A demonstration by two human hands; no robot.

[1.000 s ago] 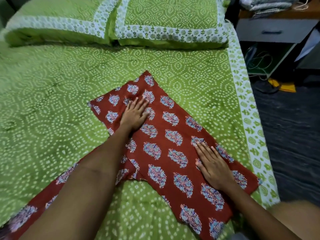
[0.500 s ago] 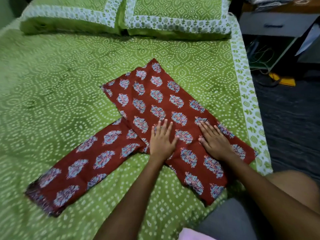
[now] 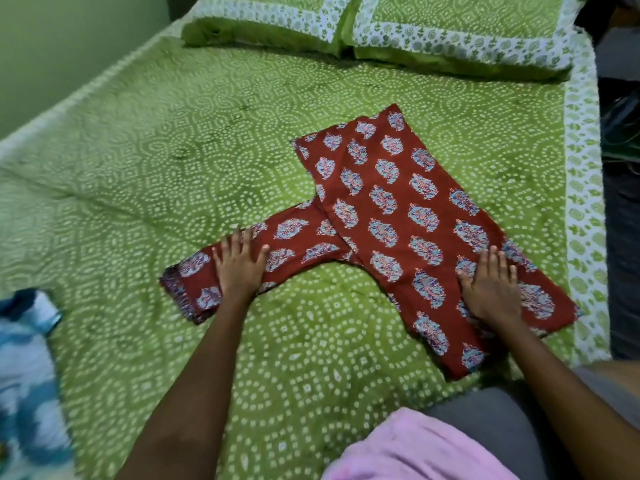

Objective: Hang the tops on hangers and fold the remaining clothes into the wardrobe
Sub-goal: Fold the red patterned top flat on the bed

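Observation:
A red printed garment [image 3: 398, 206] with blue-white motifs lies flat on the green bed [image 3: 173, 150]. Its wide part runs diagonally on the right, and one narrow leg stretches out to the left. My left hand [image 3: 239, 265] presses flat on that leg near its hem, fingers straight. On the lower end of the wide part my right hand [image 3: 491, 285] rests flat, fingers spread and straight. Neither hand grips the cloth.
Two green pillows [image 3: 381, 26] lie at the head of the bed. A blue and white cloth [image 3: 24, 375] sits at the bed's left near edge. A pink cloth [image 3: 415, 448] lies on my lap. The bed's right edge [image 3: 585, 202] borders dark floor.
My left hand slid left from the wide folded part, along the narrow leg, to near its hem. My right hand stayed pressing the lower end. The camera view turned left.

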